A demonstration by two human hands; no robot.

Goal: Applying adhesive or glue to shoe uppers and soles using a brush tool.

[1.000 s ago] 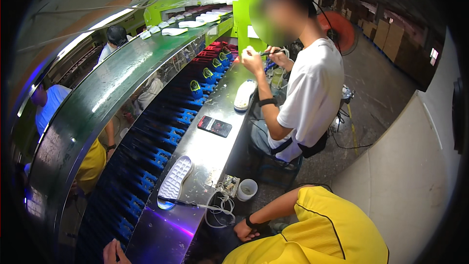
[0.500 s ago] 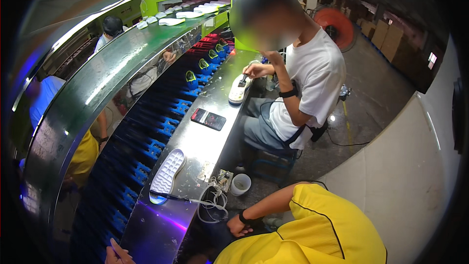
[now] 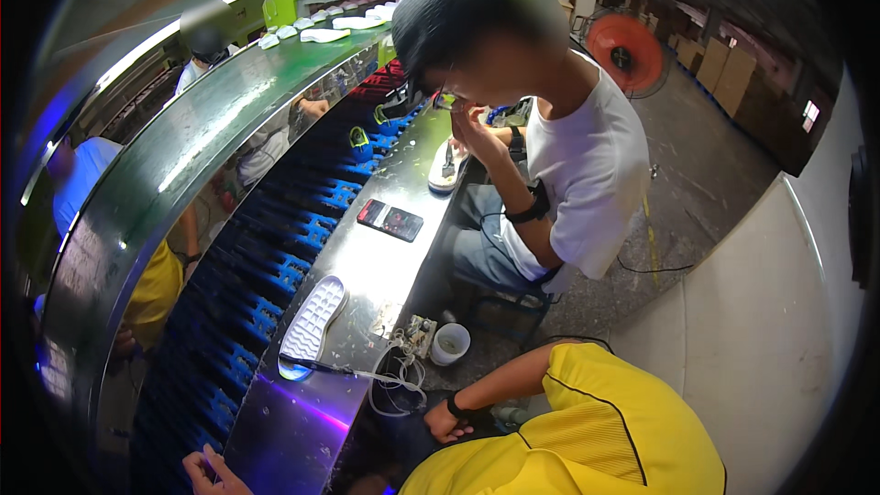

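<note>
At the lower left edge my left hand (image 3: 214, 474) shows partly, thumb and finger apart, with nothing visible between them. It is nearest to the metal workbench's (image 3: 302, 431) near end. My right hand (image 3: 446, 423), with a dark band at the wrist, rests low beside the bench, its fingers curled in and nothing visible in them. Between my hands, farther up the bench, lies a white shoe sole (image 3: 314, 316), its ridged side up. Across its near end rests a thin black tool (image 3: 316, 366) with a pale cord or hose.
A co-worker (image 3: 587, 147) in white sits at the far right of the bench, by another sole (image 3: 443, 174) and a brush. A phone (image 3: 390, 220) lies mid-bench. A white bucket (image 3: 450, 345) stands beside it. Left are blue racks (image 3: 266, 319) and a green conveyor belt (image 3: 211, 119).
The co-worker has leaned forward and left, with a hand raised by the face. My left hand has shifted slightly left and its fingers have parted. My right hand stays put.
</note>
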